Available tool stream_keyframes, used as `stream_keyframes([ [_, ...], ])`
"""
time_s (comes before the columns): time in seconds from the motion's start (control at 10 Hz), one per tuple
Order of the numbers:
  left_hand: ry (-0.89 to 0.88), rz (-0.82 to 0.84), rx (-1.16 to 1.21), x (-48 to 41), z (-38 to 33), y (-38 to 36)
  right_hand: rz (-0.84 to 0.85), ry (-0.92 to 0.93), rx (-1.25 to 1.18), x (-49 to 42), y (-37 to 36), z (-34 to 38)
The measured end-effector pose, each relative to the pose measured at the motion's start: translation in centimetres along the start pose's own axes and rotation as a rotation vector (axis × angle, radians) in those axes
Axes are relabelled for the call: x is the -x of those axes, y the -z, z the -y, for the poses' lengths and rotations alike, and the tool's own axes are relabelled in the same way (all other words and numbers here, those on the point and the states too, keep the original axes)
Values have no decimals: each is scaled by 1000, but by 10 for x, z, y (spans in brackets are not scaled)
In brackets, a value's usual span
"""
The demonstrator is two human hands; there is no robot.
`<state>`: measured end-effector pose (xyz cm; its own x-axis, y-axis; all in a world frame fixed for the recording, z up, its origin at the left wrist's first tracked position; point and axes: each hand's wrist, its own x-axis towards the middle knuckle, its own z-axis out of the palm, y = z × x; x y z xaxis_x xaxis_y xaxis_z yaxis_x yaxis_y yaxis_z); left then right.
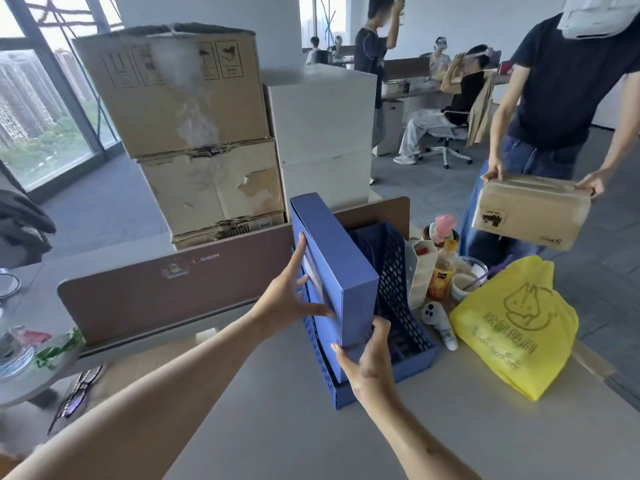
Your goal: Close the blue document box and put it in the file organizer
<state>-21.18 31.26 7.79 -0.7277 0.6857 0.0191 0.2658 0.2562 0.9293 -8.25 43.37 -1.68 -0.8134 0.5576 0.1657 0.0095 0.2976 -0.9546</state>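
The blue document box (332,258) stands upright and closed in the left slot of the blue perforated file organizer (394,282) on the desk. My left hand (291,299) lies flat against the box's left spine side, fingers spread. My right hand (367,358) grips the box's near bottom corner, with the thumb on its right face. The box leans slightly toward the far side, and its lower part is hidden inside the organizer.
A yellow plastic bag (516,327), a juice bottle (441,268), a cup and a white holder (420,268) crowd the organizer's right. A brown desk divider (166,282) runs behind. Stacked cardboard boxes (194,133) stand beyond. A person holding a carton (530,209) stands at right.
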Motion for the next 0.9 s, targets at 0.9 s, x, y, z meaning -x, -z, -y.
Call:
stream_keyframes([
  [0.9, 208, -220, -173, 52, 31, -26, 161, 87, 271, 10, 55, 2],
])
